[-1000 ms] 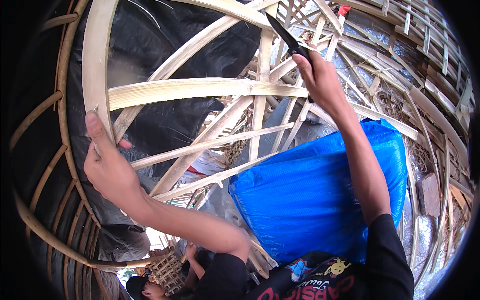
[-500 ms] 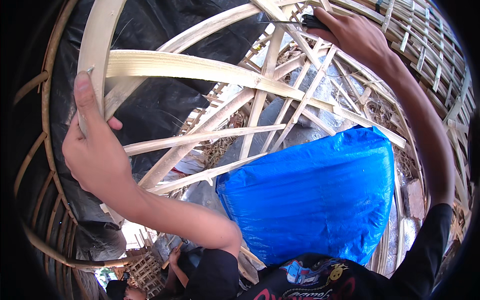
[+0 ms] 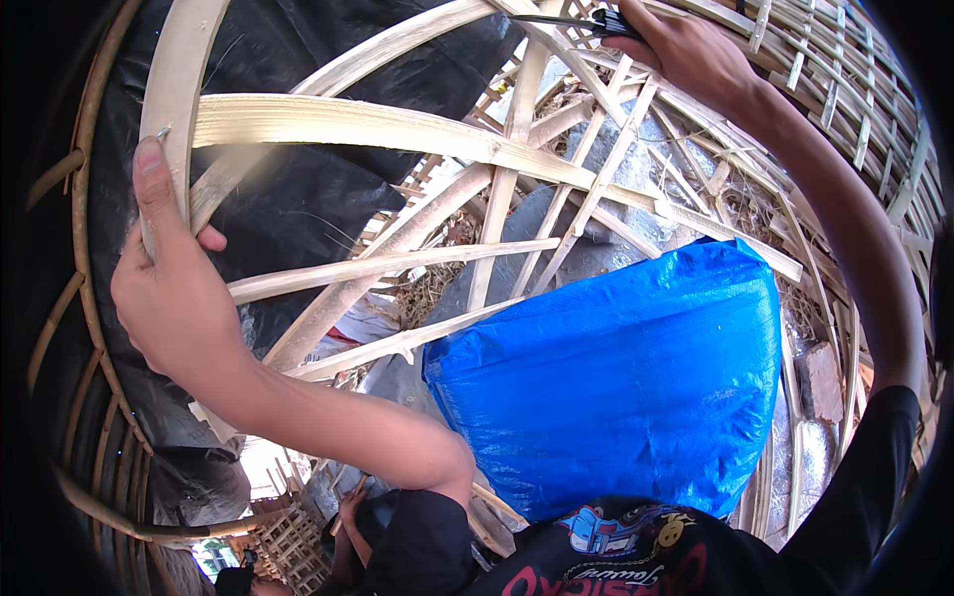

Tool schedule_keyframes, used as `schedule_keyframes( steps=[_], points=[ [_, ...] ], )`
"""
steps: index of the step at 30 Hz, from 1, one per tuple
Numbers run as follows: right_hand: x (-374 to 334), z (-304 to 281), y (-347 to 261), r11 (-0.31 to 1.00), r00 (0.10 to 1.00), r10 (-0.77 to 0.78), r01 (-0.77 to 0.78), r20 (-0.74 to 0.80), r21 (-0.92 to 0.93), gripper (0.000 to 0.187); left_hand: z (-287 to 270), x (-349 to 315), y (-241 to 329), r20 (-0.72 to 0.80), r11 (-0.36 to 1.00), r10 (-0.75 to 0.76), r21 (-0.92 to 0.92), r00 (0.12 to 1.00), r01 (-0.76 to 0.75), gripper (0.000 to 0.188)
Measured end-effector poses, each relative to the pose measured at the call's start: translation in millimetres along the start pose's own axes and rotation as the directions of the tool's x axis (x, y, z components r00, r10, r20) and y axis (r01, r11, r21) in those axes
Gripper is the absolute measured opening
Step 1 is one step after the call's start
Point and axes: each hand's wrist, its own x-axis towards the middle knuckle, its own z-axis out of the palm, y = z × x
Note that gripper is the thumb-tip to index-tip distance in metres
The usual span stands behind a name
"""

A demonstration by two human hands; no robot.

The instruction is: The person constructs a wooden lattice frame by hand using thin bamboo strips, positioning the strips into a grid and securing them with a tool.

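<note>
At the upper left, my left hand (image 3: 184,298) is closed round the lower end of a wide pale bamboo strip (image 3: 184,74), thumb pressed along its face. The strip stands nearly upright in the picture. My right hand (image 3: 696,55) reaches out to the upper right, its fingers wrapped round the dark handle of a knife (image 3: 555,20). Its thin blade points left, over crossing strips at the top. Another pale split strip (image 3: 338,124) runs from beside the held strip across to the right; whether the two touch is unclear.
A blue tarp (image 3: 616,387) covers something in front of me. Loose bamboo strips (image 3: 393,263) criss-cross beyond it. Black plastic sheeting (image 3: 308,209) hangs at the left, woven bamboo (image 3: 835,79) stands at the upper right. Another person's hand (image 3: 350,507) shows at the lower left.
The whole view has shifted slightly, so most things sit a little further left and up. Both hands keep their grips, with little visible movement against the strips.
</note>
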Motion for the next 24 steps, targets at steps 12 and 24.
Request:
schedule_keyframes(
  steps=[12, 24],
  points=[
    [19, -50, -12, 0.997, 0.952, 0.072, -0.061, 0.299, -0.045, 0.047, 1, 7, -1, 0.020, 0.997, -0.008, 0.080, 1.000, 0.006, 0.088],
    [48, -57, -12, 0.980, 0.958, -0.173, 0.190, 0.229, -0.054, 0.046, 1, 11, -5, 0.008, 0.995, 0.032, 0.097, 0.999, -0.032, 0.087]
  ],
)
